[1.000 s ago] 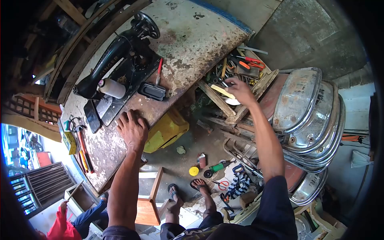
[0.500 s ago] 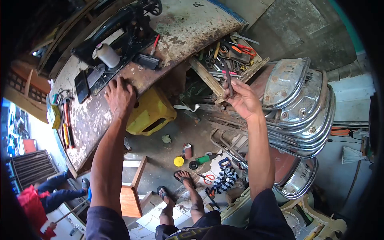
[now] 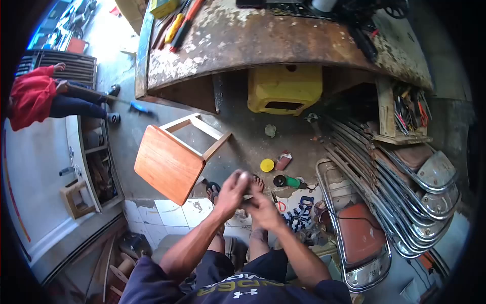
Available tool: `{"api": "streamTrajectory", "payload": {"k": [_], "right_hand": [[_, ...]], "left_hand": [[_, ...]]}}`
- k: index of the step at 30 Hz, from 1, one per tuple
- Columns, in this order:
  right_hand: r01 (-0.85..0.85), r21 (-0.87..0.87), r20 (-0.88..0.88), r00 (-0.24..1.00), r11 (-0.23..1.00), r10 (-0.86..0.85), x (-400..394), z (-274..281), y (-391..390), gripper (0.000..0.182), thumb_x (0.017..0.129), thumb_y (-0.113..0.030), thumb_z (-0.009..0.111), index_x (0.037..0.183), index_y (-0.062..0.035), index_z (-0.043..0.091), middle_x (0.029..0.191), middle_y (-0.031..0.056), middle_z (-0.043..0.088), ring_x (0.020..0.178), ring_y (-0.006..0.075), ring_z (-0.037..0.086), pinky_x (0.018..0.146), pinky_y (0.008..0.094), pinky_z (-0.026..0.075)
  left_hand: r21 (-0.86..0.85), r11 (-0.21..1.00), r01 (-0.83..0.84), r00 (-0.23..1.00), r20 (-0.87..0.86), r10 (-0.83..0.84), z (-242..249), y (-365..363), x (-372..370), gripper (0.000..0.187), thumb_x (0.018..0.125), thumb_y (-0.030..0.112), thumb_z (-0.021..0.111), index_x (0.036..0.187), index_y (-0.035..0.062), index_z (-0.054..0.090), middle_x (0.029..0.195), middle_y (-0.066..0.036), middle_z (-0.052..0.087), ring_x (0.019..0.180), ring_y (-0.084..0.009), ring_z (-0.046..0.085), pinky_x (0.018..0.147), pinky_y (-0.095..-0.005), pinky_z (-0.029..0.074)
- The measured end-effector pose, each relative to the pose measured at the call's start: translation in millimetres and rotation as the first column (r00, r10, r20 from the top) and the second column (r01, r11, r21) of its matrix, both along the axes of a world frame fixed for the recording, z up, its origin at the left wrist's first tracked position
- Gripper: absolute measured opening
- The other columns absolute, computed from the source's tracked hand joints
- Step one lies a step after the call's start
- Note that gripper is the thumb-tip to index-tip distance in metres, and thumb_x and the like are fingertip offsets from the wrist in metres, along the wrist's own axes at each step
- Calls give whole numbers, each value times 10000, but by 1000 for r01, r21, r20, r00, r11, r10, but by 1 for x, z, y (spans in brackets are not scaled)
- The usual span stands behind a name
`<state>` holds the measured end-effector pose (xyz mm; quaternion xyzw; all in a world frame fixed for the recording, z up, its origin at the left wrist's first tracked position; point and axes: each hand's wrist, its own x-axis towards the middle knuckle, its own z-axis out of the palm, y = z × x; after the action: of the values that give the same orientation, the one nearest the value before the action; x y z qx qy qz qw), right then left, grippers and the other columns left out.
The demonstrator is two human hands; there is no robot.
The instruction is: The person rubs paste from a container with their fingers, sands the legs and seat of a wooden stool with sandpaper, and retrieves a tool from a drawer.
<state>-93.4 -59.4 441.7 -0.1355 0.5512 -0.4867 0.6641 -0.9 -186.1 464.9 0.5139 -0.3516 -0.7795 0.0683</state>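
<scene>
My left hand and my right hand are close together in front of my body, above my feet. Both have curled fingers and are blurred by motion. Something small and dark shows between them, too smeared to name. A wooden stool with an orange-brown seat lies tipped on the floor, left of my hands. Beyond them on the floor are a yellow round lid, a reddish can and a green power tool.
A worn workbench spans the top, with a yellow plastic piece beneath it. An open tool drawer and stacked metal chairs stand right. At left, a person in red holds a blue-headed broom.
My left hand has left the bench top, and my right hand has moved from beside the drawer. They are now together before me. The view has swung left and down.
</scene>
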Motion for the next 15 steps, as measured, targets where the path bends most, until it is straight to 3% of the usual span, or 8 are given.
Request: {"api": "streamTrajectory", "payload": {"k": [2,3,5,7,8,10,11,15], "right_hand": [[-399,-52,-246,894,916,375,50,-8,-13,592,949,-162,703,1505,-100,511,1175,197,718,1058,283,718,944,380,546],[-616,3,-241,764,788,599,58,0,-37,493,975,-239,706,1418,-54,596,1203,164,731,1076,258,718,954,373,543],[-619,-104,-302,765,778,568,101,-57,-43,467,957,-253,698,1361,-32,619,1158,209,718,1065,285,717,929,390,551],[-464,-60,-90,885,884,458,131,-146,-48,411,993,-299,670,1295,-23,641,1129,168,725,993,258,715,866,404,571],[-320,181,150,943,930,296,133,-181,-62,410,1017,-327,635,1309,-40,620,1154,124,708,1000,249,699,858,416,569],[-69,501,341,932,862,-124,124,-238,-93,407,1049,-377,573,1321,-75,591,1128,86,683,940,236,681,794,400,575],[67,557,341,890,828,-302,122,-262,-105,406,1056,-398,547,1320,-92,583,1077,92,675,874,232,680,737,372,583],[-46,517,237,967,855,-91,155,-364,-96,492,1021,-458,558,1359,-100,566,1134,114,679,938,281,696,810,431,581]], "left_hand": [[-20,877,-479,872,104,479,1,0,68,289,1086,362,542,1027,79,545,730,-55,616,655,-166,632,605,-328,553],[-173,872,-457,858,173,484,-25,-5,129,275,1080,346,562,1040,76,535,698,-31,577,604,-154,601,509,-333,525],[-470,848,-247,754,456,473,-21,-44,198,271,1090,302,551,988,51,559,694,-7,521,608,-130,547,574,-314,500],[-723,674,150,561,624,544,-41,-88,260,278,1078,267,566,978,10,610,730,-29,510,735,-144,465,682,-306,429],[-608,754,248,389,775,497,-42,-113,279,267,1062,292,590,1030,38,664,895,-102,609,797,-174,546,715,-317,468],[-614,641,460,249,782,571,-90,-153,337,301,1037,356,625,1159,98,722,1131,-156,656,954,-259,647,807,-355,529],[-623,642,447,242,775,584,-104,-164,347,301,1037,356,625,1159,98,722,1131,-156,656,954,-259,647,807,-355,529],[-694,385,608,428,695,578,-144,-203,365,412,1013,419,647,1317,147,704,1263,-160,668,1221,-325,628,1033,-388,501]]}}
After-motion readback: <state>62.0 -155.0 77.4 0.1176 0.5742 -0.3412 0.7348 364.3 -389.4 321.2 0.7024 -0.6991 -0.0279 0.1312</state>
